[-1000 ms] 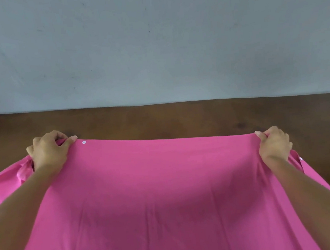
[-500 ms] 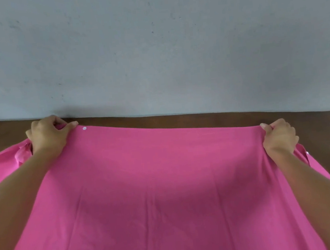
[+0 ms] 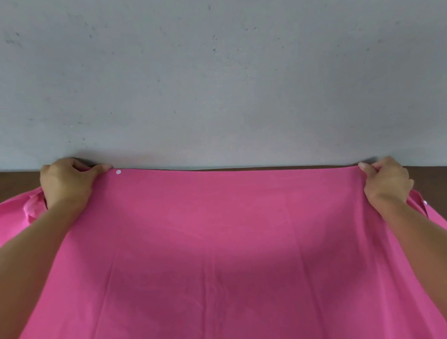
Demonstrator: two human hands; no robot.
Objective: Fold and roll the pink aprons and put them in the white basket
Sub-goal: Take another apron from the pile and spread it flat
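Pink apron (image 3: 225,252), far corners pinched by left hand (image 3: 65,186), right hand (image 3: 386,181)

- The left hand (image 3: 67,187) is gripping the far edge of the pink apron (image 3: 225,252), its fingers (image 3: 59,166) curling over the top and the thumb pressing along the hem.
- The right hand (image 3: 386,179) is pinching the same edge at the opposite corner, knuckles facing up.
- Both bare forearms are extending forward, spread wide apart.
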